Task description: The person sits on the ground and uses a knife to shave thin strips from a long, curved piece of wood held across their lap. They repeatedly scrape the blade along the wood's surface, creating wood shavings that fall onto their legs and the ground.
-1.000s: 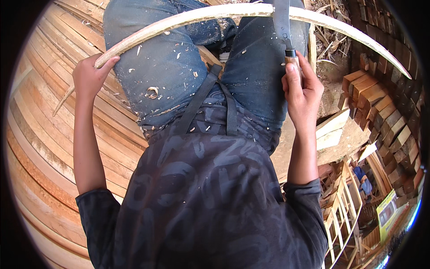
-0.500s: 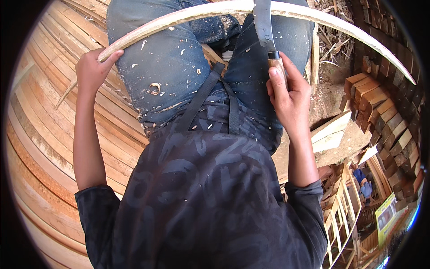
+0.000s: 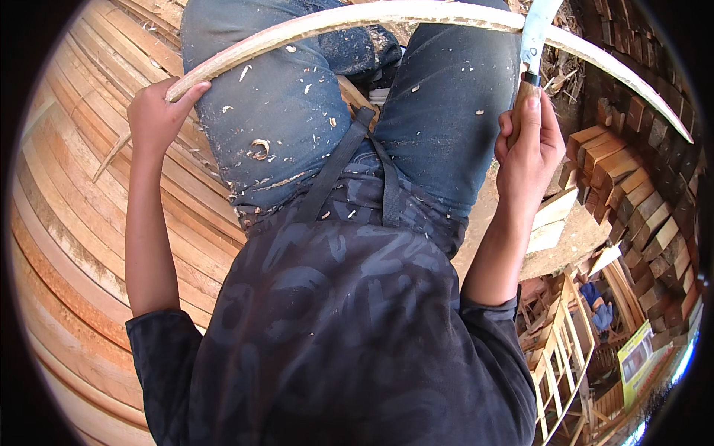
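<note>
Pinching one wooden strip [image 3: 401, 11], spanning two thighs [image 3: 279, 111], between thumb and half-hidden fingers of left hand [image 3: 154, 111]; grasping one knife [image 3: 532, 53] in curled fingers of right hand [image 3: 529, 141], cropping its tip above.

Soft daylight, fairly even, direction hard to tell from here. Planks [image 3: 82, 245] on left brightly lit, thin dark shadows in gaps. Far side: pale curved strip [image 3: 357, 16] nearly washed out, knife blade [image 3: 535, 39] catching bluish sheen. Stacked wood [image 3: 654, 208] at right falling into dimness. Black shirt [image 3: 327, 320] dark, print muted. 2 forearms [image 3: 151, 230] fairly crisp. Blue-white glare at near right rim; yellow board [image 3: 636, 363] there soft. Planks bowing toward black surround.
</note>
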Demonstrator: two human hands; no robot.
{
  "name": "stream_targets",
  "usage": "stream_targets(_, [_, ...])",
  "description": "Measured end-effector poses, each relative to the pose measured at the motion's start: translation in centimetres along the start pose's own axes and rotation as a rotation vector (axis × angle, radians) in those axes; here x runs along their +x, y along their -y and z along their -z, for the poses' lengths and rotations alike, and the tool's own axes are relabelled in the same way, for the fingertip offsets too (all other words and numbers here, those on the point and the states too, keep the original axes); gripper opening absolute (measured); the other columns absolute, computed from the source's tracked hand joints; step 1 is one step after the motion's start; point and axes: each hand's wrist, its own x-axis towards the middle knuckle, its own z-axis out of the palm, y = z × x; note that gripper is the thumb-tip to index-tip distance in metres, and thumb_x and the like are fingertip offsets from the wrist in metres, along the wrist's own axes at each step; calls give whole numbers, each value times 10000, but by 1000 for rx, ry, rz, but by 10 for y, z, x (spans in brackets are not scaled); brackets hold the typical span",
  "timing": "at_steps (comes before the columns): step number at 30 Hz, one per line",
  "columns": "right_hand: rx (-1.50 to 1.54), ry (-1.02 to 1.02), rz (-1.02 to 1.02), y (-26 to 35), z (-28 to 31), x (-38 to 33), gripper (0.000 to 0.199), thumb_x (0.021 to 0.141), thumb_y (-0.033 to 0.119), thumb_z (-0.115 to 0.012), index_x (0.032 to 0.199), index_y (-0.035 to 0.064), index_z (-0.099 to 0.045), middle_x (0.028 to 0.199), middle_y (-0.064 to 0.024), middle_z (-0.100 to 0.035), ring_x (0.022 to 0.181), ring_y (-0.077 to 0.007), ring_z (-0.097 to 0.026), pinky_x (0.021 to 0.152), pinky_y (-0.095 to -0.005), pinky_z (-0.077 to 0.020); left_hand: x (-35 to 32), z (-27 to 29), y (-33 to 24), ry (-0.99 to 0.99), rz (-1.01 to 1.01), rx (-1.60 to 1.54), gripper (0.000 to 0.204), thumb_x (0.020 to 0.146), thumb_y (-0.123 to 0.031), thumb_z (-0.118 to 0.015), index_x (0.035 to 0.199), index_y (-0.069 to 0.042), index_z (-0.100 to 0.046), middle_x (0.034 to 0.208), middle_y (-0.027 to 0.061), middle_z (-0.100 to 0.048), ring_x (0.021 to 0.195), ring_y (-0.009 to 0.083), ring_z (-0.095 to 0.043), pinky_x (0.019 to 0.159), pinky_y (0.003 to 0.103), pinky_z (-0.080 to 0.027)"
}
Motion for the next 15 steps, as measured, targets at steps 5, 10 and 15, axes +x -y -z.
stream_targets(5, [-241, 194, 2, 12, -4, -15, 323, 944, 183, -561, 1185, -31, -580, 646, 13, -527, 548, -25, -449, 483, -179, -344, -6, -3, 2, -54, -28, 5, 533, 739, -586, -660, 680, -57, -674, 524, 105, -555, 505, 263, -557, 502, 356, -419])
stream_targets(10, [-140, 102, -82, 16, 1, -11, 298, 953, 224, -550, 1121, -15, -608, 608, 30, -485, 498, -7, -412, 432, -164, -305, -6, -6, -2, -145, -74, 57, 496, 730, -561, -686, 698, -66, -680, 524, 102, -562, 490, 261, -560, 482, 352, -414])
stream_targets(15, [-126, 147, -150, 24, -7, -17, 302, 952, 204, -546, 1158, -9, -604, 603, 23, -500, 487, -11, -403, 428, -174, -301, -12, -10, 2, -132, -33, 56, 513, 725, -571, -682, 699, -59, -670, 544, 120, -574, 507, 290, -567, 487, 362, -419])
